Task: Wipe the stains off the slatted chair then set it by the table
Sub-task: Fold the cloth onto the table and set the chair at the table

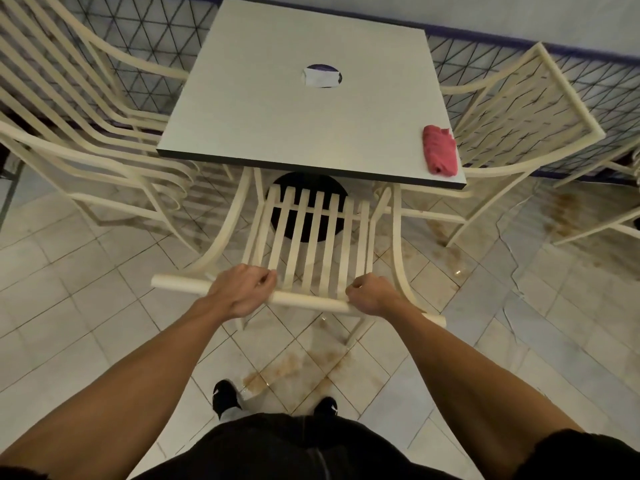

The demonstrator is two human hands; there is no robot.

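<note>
Basically near the end: left hand (242, 289) and right hand (372, 295) both closed around the top rail (304, 301) of the slatted chair (311, 233), seat ahead of the hands and partly tucked under the worktop (294, 109). Red cloth (440, 150) lies on the worktop's corner, beyond the right hand, so wiping looks finished; slats look clean, can't be sure. Left: final nudge in, then let go. Floor tiles (287, 370) below the hands stained.

Chairs, cream slatted: three — centre (311, 237), left (86, 133), right (519, 116). Table (277, 116): one. Red cloth (440, 150): one.
</note>
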